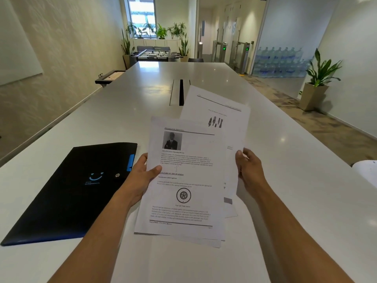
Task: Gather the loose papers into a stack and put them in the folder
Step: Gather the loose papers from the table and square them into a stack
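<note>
I hold a loose bundle of printed papers above the white table, the sheets fanned and unaligned. My left hand grips the bundle's left edge, thumb on the top page. My right hand grips the right edge, holding the sheets behind the top page. One rear sheet sticks out toward the far right. The black folder lies shut on the table to the left, with a blue smile logo, a snap button and a blue tab. Another paper shows at the table's right edge.
A cable slot runs along the table's middle beyond the papers. A small side shelf juts from the table's left edge. A potted plant stands on the floor at right, and a foosball table sits beyond the far end.
</note>
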A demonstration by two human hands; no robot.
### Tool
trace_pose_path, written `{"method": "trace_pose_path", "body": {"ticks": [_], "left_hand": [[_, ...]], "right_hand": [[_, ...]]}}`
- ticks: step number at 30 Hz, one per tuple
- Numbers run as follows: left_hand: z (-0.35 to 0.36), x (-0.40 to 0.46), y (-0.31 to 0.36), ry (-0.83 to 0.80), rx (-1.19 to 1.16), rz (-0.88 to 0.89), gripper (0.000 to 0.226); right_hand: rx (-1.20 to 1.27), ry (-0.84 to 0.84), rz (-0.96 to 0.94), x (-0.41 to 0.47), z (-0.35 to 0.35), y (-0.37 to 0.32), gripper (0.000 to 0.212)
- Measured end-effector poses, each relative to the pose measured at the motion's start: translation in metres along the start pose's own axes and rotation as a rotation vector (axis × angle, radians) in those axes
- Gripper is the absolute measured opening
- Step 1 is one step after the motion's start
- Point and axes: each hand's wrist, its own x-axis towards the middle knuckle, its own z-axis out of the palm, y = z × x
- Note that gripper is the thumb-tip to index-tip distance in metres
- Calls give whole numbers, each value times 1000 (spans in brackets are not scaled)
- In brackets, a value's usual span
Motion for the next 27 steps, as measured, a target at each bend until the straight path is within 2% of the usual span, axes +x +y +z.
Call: {"method": "trace_pose_path", "body": {"ticks": [3,7,13,17,23,27], "left_hand": [[6,3,4,2,-3,26,40],[12,8,16,30,21,104,35],[18,13,49,-28,110,314,26],[28,14,67,2,116,409,24],[40,16,63,43,97,488,35],[41,18,47,71,172,461,43]], "right_hand": [[-31,-90,-45,-3,7,-8,31],[44,-164,-13,-7,15,-26,34],[11,-247,-206,-3,12,-76,32],[53,-297,-285,0,5,-104,28],[63,-411,-382,-1,8,-102,34],[41,-369,-393,-2,15,-81,29]]}}
